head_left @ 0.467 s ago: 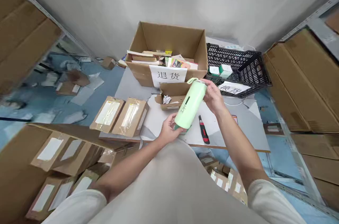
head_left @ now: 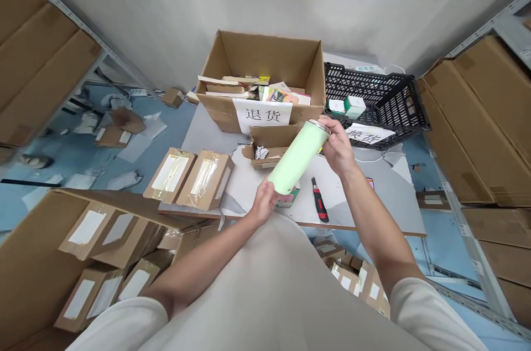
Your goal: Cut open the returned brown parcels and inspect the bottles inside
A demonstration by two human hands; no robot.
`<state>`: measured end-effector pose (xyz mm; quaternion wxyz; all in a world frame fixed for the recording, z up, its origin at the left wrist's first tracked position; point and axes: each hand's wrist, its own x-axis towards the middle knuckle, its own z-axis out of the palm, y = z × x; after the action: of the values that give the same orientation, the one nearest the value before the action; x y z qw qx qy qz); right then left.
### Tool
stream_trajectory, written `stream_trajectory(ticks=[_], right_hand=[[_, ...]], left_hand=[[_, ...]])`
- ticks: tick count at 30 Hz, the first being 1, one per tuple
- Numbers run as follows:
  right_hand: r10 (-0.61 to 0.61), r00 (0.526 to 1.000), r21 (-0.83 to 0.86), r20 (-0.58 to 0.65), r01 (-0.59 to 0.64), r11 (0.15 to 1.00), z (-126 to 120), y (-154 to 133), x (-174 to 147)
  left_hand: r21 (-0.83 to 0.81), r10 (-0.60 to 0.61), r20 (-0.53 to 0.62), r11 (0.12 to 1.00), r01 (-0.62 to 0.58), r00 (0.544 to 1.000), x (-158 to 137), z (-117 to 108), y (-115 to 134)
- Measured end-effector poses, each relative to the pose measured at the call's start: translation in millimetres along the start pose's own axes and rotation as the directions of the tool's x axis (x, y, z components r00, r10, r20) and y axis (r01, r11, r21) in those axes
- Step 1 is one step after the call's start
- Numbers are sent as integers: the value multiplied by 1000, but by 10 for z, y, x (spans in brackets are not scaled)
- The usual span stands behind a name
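A light green insulated bottle [head_left: 299,157] is held at a slant over the table, its silver-rimmed end up to the right. My left hand [head_left: 264,201] grips the lower end, fingers closed. At the upper end, my right hand [head_left: 338,147] has its fingers closed around the rim. Partly hidden beneath the bottle is a small green and pink box [head_left: 289,197]. Right of it lies a red and black utility knife [head_left: 319,201]. Just behind the bottle stands an open small carton [head_left: 269,143] with crumpled paper inside.
A large carton [head_left: 224,114] of books stands at the back, beside a black plastic crate [head_left: 385,101] holding small white and green boxes. Two taped parcels [head_left: 205,180] sit on the table's left. A big box [head_left: 37,229] of parcels is at lower left; shelves flank both sides.
The bottle has been turned about its length, so the printed lettering and strap no longer show. Both hands still hold it. More of the green and pink box shows beneath.
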<state>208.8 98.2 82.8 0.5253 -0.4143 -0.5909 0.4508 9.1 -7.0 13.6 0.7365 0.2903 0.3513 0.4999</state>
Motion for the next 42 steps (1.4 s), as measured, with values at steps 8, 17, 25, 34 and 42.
stream_trajectory(ticks=[8, 17, 25, 34, 42], right_hand=[[87, 996, 161, -28, -81, 984, 4, -63, -48], [129, 986, 208, -104, -105, 973, -3, -129, -170], [171, 979, 267, -113, -136, 954, 40, -196, -253], [88, 994, 137, -62, -79, 987, 29, -240, -295], [87, 996, 16, 0, -87, 996, -59, -210, -244]], left_hand=[[-38, -112, -39, 993, 111, 993, -75, 16, 40], [55, -6, 24, 998, 5, 1000, -153, -4, -8], [13, -97, 57, 995, 96, 994, -210, -24, -44], [21, -73, 100, 997, 72, 992, -193, -52, -2], [5, -171, 141, 985, 172, 975, -185, -21, -20]])
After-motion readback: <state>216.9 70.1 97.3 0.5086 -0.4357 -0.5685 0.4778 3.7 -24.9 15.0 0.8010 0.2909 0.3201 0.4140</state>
